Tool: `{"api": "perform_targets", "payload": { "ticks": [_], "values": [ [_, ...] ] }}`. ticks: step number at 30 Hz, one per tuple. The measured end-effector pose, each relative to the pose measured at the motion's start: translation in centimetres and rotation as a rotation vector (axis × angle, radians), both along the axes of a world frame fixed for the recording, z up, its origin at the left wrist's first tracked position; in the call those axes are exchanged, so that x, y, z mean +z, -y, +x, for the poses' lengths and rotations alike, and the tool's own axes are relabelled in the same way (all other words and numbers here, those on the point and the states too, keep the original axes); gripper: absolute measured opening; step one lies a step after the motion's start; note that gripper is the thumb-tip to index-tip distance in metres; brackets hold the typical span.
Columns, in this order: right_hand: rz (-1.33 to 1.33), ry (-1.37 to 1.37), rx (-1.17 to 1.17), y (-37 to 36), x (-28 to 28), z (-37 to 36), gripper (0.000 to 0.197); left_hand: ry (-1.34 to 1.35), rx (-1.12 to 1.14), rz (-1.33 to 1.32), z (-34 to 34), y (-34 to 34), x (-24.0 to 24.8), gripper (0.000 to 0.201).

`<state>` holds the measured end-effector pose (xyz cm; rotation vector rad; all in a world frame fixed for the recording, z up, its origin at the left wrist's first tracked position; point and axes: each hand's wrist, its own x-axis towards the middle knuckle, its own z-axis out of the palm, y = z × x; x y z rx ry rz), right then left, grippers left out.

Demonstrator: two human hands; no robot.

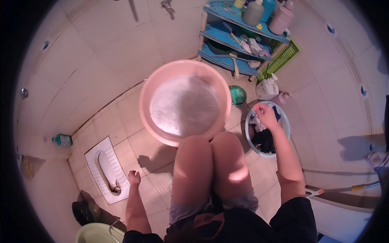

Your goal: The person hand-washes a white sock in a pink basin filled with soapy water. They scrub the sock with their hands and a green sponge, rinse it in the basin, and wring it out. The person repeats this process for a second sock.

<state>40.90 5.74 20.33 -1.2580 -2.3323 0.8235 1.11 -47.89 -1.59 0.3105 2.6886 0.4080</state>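
Observation:
My right hand (265,115) is over a pale blue-white basin (247,130), its fingers curled closed; anything in them is hidden. Crumpled clothes fill that basin, with a black garment (264,142) near the front and whitish cloth (255,122) beside my hand. My left hand (134,177) hangs low at the left, by the squat toilet, loosely bent with thumb and fingers apart and holding nothing visible. In front of my knees stands a large pink tub (145,106) of cloudy, sudsy water (184,107). Neither hand touches the tub.
A blue corner shelf (221,32) with bottles and brushes stands at the back right. Next to the tub are a green round container (237,95) and a white pump bottle (267,88). A squat toilet (106,168) lies left; a yellow-green basin (95,234) is at lower left.

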Motion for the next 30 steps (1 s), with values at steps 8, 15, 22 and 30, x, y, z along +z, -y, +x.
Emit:
{"api": "perform_targets", "payload": {
  "ticks": [8, 15, 22, 30],
  "values": [
    [0.171, 1.15, -0.038, -5.8, -5.7, 9.4, 0.03, 0.045, -0.112, 0.061, -1.8, -5.7, -2.0, 0.031],
    [-0.39, 0.792, -0.362, 2.5, -14.7, 19.7, 0.026, -0.028, -0.233, 0.076, -3.4, -7.9, 0.5, 0.028],
    [-0.494, 0.064, -0.549, 5.4, -11.1, 19.7, 0.019, 0.008, -0.208, 0.105, -2.9, -9.2, 1.4, 0.03],
    [0.12, -0.79, 0.52, 12.5, 21.5, 4.9, 0.005, -0.016, -0.16, 0.039, -3.5, -6.9, 4.2, 0.032]
  ]
}}
